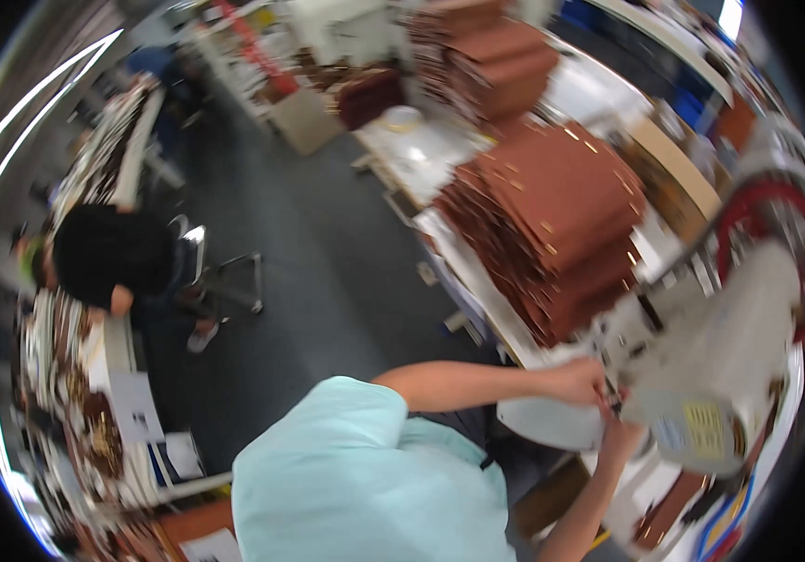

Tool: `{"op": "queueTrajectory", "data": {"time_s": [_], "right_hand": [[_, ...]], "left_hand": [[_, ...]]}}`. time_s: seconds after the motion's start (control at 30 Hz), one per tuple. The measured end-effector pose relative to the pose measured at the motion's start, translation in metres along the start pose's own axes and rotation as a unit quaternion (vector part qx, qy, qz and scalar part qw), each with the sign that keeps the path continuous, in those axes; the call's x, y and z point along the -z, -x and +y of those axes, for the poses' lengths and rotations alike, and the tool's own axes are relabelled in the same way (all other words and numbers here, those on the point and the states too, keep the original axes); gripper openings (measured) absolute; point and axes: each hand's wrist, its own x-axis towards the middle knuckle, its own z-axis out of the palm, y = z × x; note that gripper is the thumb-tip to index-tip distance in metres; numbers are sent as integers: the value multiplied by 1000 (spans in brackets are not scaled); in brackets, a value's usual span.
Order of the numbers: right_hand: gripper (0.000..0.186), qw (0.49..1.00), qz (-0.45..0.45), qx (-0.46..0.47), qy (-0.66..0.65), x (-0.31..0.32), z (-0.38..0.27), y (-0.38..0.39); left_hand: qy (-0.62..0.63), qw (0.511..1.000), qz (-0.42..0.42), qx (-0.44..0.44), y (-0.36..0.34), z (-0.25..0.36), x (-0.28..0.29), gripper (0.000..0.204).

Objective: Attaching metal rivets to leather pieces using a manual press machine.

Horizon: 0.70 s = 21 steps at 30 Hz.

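My left hand (578, 380) reaches in from the left beside the head of a large pale industrial sewing machine (749, 328). From below, my right hand (620, 435) comes up to meet it, so that the fingertips of both are close together. Both hands look closed, with fingers bent in a pinch. Something small and dark shows between them, too blurred to name. Just beyond my left hand stands a tall stack of reddish-brown flat pieces (561, 197) with small gold-coloured fittings.
A second brown stack (496, 61) stands farther along the white table (440, 140). An open cardboard box (669, 173) is behind the near stack. A seated person in black (117, 253) works at a cluttered bench on the left, across the grey floor (309, 253).
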Motion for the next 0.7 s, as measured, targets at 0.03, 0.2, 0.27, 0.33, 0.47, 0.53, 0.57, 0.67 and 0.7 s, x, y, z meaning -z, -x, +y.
{"op": "queueTrajectory", "data": {"time_s": [0.03,0.2,0.27,0.33,0.47,0.53,0.57,0.67,0.7], "right_hand": [[39,999,7,-10,-33,-1,1,-1],[49,971,-50,-63,-226,3,-18,-6],[53,965,-67,-113,-227,8,-24,-7],[56,958,-71,-120,-250,11,-20,-9],[60,938,-35,-134,-319,9,-26,-3],[57,937,-54,-124,-324,13,-1,-11],[54,934,-72,-115,-329,15,15,-15],[45,938,-66,-149,-306,24,45,-23],[45,938,-68,-146,-305,26,52,-24]], "left_hand": [[-3,1000,3,17,0,2,3,17],[-1,997,47,55,-1,7,3,12],[15,997,58,56,0,8,6,10],[23,996,64,57,0,10,9,10],[32,996,59,64,3,16,14,10],[34,996,66,58,2,12,11,10],[35,995,71,54,1,11,10,11],[37,995,70,66,1,14,9,11],[37,995,73,65,1,14,9,11]]}}
